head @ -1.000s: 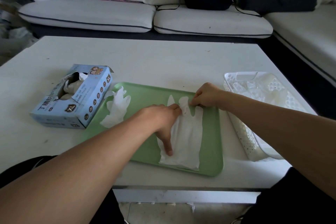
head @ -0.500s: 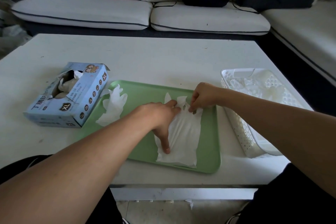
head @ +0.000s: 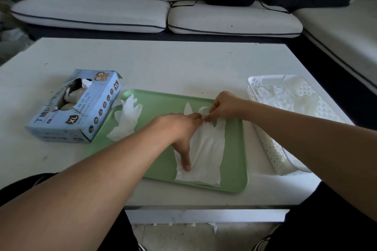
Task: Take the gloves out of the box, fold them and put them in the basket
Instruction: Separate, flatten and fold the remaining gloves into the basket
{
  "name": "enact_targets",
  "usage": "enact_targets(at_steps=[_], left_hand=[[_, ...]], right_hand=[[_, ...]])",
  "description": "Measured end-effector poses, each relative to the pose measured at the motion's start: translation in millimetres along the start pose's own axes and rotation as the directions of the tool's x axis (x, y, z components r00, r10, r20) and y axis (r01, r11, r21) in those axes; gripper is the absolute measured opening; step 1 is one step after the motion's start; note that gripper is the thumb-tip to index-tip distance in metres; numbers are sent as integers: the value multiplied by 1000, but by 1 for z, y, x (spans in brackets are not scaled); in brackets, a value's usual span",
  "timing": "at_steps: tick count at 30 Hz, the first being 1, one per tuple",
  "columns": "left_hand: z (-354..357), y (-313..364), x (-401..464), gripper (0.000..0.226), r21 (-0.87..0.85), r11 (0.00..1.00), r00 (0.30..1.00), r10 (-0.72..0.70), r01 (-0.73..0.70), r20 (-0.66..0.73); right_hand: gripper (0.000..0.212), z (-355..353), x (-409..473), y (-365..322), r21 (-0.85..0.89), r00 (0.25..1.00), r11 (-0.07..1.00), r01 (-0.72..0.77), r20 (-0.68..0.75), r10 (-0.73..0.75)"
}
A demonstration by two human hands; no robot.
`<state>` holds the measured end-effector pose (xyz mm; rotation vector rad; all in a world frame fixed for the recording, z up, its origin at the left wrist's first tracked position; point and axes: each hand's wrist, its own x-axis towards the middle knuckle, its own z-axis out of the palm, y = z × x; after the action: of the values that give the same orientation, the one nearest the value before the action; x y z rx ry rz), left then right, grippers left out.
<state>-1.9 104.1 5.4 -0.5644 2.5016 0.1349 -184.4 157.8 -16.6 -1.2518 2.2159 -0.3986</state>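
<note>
My left hand (head: 179, 132) pins the glove (head: 204, 153) flat on the tray (head: 161, 106), thumb pressing its cuff at 6 o'clock; my right hand (head: 226, 106) pinches the glove's fingers at 12. I judge I should smooth them before folding them back over. A second glove (head: 126, 118) waits by the box (head: 75, 106) at 9; the basket (head: 273, 149) sits at 3 on the bench (head: 173, 63).
</note>
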Motion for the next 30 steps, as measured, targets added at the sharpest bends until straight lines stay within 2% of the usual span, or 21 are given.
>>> enact_targets(at_steps=[4, 9, 11, 14, 18, 21, 23, 28, 30], left_hand=[[-2, 2, 0, 153, 15, 1000, 1000, -10, 10, 18], [-3, 3, -1, 156, 26, 999, 999, -27, 26, 26], [-3, 3, -2, 154, 34, 999, 1000, -24, 23, 20], [-4, 3, -6, 154, 46, 999, 1000, -11, 10, 18], [-5, 2, -10, 154, 41, 999, 1000, 10, -11, 17], [-4, 3, -13, 153, 16, 1000, 1000, 13, -13, 7], [-2, 4, -15, 151, 24, 999, 1000, 26, -27, 11], [5, 0, -17, 147, 57, 997, 998, 60, -60, -2], [5, -1, -17, 145, 56, 996, 998, 70, -70, -5]], right_hand=[[16, -1, 2, 4, 37, 1000, 999, 4, -5, -4], [22, -10, 6, 9, 95, 995, 990, -102, -13, 103], [26, -6, 7, 8, 8, 987, 989, -146, -67, 146], [21, -3, 8, 4, -142, 985, 980, -136, -127, 119], [14, -22, 1, 5, -224, 995, 969, -100, -7, 101], [31, -22, -9, 6, -304, 995, 952, -22, 87, 51], [30, -16, -10, 6, -358, 996, 934, -2, 87, 35], [16, -19, -5, 6, -336, 985, 934, -122, 76, 156], [11, -18, -9, 1, -329, 993, 938, -113, -7, 117]])
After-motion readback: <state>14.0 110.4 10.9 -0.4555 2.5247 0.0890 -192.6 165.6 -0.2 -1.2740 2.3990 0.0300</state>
